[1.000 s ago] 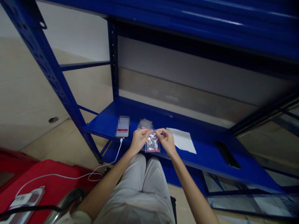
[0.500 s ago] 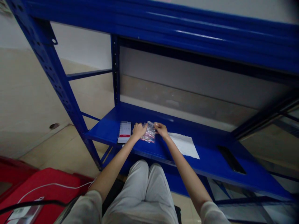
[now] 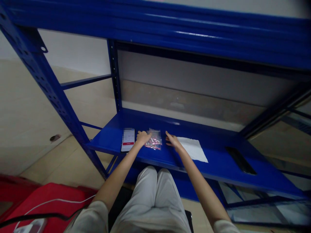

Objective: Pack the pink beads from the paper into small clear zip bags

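Presently the small clear plastic bags (image 3: 155,139) lie in an overlapping pile on the blue shelf (image 3: 150,118), near its front edge, with red bits showing inside them. The left hand (image 3: 143,137) is at the pile's left side, its fingers bent against the plastic; whether it pinches an edge or only rests there, I cannot tell. The right hand (image 3: 172,140) is apart from the bags, to their right, with thumb and fingers spread and nothing between them.

Just left of the left hand is a phone (image 3: 128,140), its screen lit and partly blurred out. On the other side, a white sheet (image 3: 193,149) lies close to the right hand, the wrist covering part of its left edge. Farther right, well apart from both hands, is a long black object (image 3: 240,160).

Above, a thick blue beam (image 3: 155,27) spans the view. At lower left, a white cord (image 3: 57,199) and a black cord (image 3: 41,215) cross a red surface (image 3: 60,191).
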Available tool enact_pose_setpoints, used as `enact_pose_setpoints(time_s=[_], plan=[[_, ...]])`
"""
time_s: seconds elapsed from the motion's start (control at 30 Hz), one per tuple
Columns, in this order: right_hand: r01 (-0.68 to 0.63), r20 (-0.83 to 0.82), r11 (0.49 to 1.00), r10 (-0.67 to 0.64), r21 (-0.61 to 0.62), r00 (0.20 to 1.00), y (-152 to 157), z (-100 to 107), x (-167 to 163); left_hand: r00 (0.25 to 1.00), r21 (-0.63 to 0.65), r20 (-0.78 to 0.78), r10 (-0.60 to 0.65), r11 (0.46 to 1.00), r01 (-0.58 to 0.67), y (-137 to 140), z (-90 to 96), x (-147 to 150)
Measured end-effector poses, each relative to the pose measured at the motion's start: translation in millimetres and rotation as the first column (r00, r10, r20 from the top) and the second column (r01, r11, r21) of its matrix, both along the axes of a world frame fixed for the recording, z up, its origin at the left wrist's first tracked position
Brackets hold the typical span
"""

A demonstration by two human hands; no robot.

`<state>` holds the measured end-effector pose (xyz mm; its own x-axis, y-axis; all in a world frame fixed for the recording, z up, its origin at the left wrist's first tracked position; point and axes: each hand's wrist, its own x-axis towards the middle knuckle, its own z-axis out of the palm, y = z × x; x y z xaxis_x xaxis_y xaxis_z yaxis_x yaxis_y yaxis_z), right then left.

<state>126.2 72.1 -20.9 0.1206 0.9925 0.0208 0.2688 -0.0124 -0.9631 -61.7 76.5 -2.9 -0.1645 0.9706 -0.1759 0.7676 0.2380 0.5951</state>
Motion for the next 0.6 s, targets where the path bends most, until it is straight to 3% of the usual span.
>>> enact_pose_setpoints(time_s=[0.13,0.27,0.43,0.6], plan=[[-0.054,-0.052,0.983,0.045,-0.178,0.998,-8,-4,0,0.993,-0.018,0.112,-0.021,1.000,0.024,7,-3.0,-2],[-0.047,-0.056,0.978,0.036,-0.202,0.998,-3,-14,-20,0.962,0.049,0.270,-0.045,0.998,0.033,3,-14.0,4],[-0.061,-0.064,0.994,0.056,-0.087,0.996,-8,-27,-30,0.856,0.197,0.504,-0.117,0.980,0.018,-10,-30.5,13],[-0.047,-0.064,0.993,0.054,0.109,0.996,-17,-17,-19,0.705,0.389,0.657,-0.269,0.921,-0.011,-10,-26.1,23]])
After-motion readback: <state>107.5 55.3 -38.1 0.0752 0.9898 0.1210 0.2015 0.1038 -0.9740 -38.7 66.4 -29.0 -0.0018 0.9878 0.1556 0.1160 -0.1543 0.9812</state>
